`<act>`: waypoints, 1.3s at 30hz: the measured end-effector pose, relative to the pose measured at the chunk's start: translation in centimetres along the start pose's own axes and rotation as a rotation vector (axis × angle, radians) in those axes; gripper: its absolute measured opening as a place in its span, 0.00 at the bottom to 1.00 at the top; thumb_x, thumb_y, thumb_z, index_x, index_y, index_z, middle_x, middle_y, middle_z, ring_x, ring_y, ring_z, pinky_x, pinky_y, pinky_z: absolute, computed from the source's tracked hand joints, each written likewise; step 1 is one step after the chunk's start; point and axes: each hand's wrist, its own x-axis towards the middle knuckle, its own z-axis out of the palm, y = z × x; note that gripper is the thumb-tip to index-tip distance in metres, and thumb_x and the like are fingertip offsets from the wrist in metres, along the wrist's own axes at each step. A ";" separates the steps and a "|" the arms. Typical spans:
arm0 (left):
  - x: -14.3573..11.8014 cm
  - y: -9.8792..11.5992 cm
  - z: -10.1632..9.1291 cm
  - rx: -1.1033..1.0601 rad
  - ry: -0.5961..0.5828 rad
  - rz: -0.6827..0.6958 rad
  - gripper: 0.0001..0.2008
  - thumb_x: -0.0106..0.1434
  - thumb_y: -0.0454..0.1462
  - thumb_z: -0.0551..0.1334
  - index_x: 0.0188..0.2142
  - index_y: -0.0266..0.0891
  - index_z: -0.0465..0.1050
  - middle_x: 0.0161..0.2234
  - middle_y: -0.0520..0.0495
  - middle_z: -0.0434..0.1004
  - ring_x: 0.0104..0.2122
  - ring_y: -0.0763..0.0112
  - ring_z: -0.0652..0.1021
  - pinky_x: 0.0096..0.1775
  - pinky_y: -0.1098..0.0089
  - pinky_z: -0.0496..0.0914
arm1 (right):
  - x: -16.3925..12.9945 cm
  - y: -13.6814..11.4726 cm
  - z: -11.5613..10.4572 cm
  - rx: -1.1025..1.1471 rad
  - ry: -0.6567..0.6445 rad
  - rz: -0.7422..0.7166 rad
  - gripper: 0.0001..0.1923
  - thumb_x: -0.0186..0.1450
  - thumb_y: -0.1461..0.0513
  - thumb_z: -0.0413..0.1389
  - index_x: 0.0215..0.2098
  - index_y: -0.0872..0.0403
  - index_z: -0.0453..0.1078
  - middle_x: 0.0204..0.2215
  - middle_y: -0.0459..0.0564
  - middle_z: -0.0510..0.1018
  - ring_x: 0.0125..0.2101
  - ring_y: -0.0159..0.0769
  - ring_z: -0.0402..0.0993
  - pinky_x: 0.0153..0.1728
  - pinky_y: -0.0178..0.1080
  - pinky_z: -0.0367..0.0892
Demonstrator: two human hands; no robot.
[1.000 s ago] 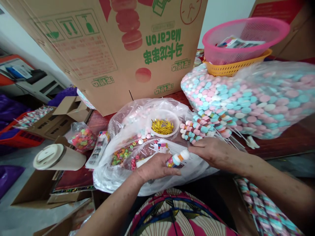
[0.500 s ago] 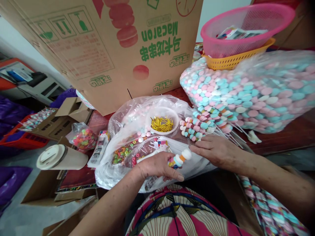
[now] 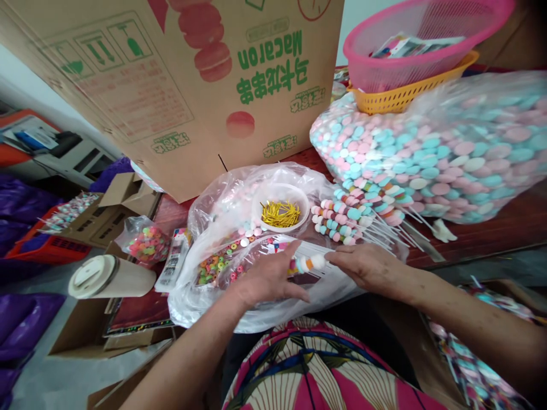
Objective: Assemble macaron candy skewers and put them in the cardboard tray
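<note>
My left hand (image 3: 267,279) and my right hand (image 3: 367,265) meet over an open clear bag (image 3: 205,296) on a dark red table (image 3: 491,233). Between them is a short candy skewer (image 3: 310,263) with white, blue and orange discs. The right fingertips pinch its white end; the left fingers rest against its other end. Under the hands lies a printed wrapper (image 3: 280,247). Just beyond are a white bowl of gold twist ties (image 3: 280,212) and a pile of finished candy skewers (image 3: 350,219).
A large "Macaron" cardboard box (image 3: 192,85) stands behind. A big bag of pastel candy discs (image 3: 436,154) lies right, with pink (image 3: 423,45) and yellow baskets (image 3: 384,102) behind it. A cylindrical container (image 3: 109,277), a small bag of ring candies (image 3: 145,242) and cartons sit left.
The skewer has moved slightly up and away from my lap. My left hand has shifted forward over the bag, and my right hand stays at the skewer's white end.
</note>
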 end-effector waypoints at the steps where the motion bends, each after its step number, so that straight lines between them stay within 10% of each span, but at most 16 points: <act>1: -0.4 -0.5 -0.7 0.032 -0.034 -0.020 0.48 0.47 0.52 0.71 0.63 0.41 0.55 0.51 0.36 0.74 0.50 0.46 0.74 0.47 0.59 0.67 | -0.1 0.1 -0.1 0.018 0.007 0.000 0.13 0.64 0.69 0.48 0.41 0.53 0.72 0.30 0.47 0.77 0.27 0.31 0.71 0.24 0.33 0.55; 6: -1.4 -1.7 -2.2 0.008 -0.213 -0.059 0.19 0.54 0.43 0.66 0.45 0.40 0.73 0.42 0.45 0.78 0.41 0.57 0.76 0.43 0.64 0.67 | -0.1 0.2 -0.6 -0.109 0.231 -0.178 0.14 0.65 0.70 0.45 0.41 0.55 0.72 0.28 0.48 0.77 0.26 0.31 0.70 0.27 0.34 0.59; 11: -0.9 -1.5 -1.2 -0.511 -0.412 0.048 0.16 0.47 0.42 0.71 0.34 0.38 0.72 0.29 0.54 0.74 0.32 0.68 0.73 0.36 0.72 0.66 | 0.3 0.4 -2.4 -0.406 0.552 -0.396 0.12 0.66 0.71 0.48 0.46 0.59 0.68 0.36 0.54 0.79 0.34 0.38 0.70 0.41 0.43 0.63; 15: -0.8 -1.6 -1.0 -0.611 -0.416 0.010 0.17 0.45 0.44 0.72 0.29 0.37 0.70 0.25 0.56 0.70 0.28 0.72 0.70 0.33 0.72 0.64 | 0.3 -0.4 -2.6 -0.427 0.539 -0.454 0.11 0.66 0.70 0.49 0.46 0.60 0.68 0.36 0.54 0.79 0.35 0.38 0.69 0.41 0.44 0.63; 24: -1.2 -0.3 -0.1 0.116 0.052 -0.103 0.17 0.56 0.49 0.64 0.36 0.38 0.73 0.35 0.44 0.78 0.36 0.59 0.76 0.38 0.66 0.66 | -0.6 -2.0 -0.4 -0.106 0.253 -0.203 0.15 0.61 0.73 0.47 0.41 0.55 0.69 0.25 0.46 0.76 0.23 0.31 0.68 0.23 0.35 0.55; 28: -1.1 1.0 0.7 0.099 0.095 -0.093 0.18 0.58 0.50 0.62 0.40 0.38 0.72 0.35 0.43 0.78 0.36 0.57 0.76 0.38 0.65 0.66 | 0.0 -1.9 -0.8 -0.078 0.253 -0.113 0.13 0.62 0.72 0.47 0.37 0.55 0.70 0.25 0.46 0.74 0.24 0.30 0.69 0.23 0.33 0.56; 39: -1.3 -0.4 -1.2 -0.503 -0.294 0.115 0.20 0.47 0.46 0.72 0.35 0.39 0.71 0.30 0.55 0.71 0.32 0.69 0.71 0.35 0.72 0.63 | 1.1 -0.4 -4.9 -0.475 0.367 -0.457 0.13 0.67 0.71 0.45 0.43 0.57 0.70 0.32 0.51 0.77 0.31 0.36 0.69 0.40 0.43 0.63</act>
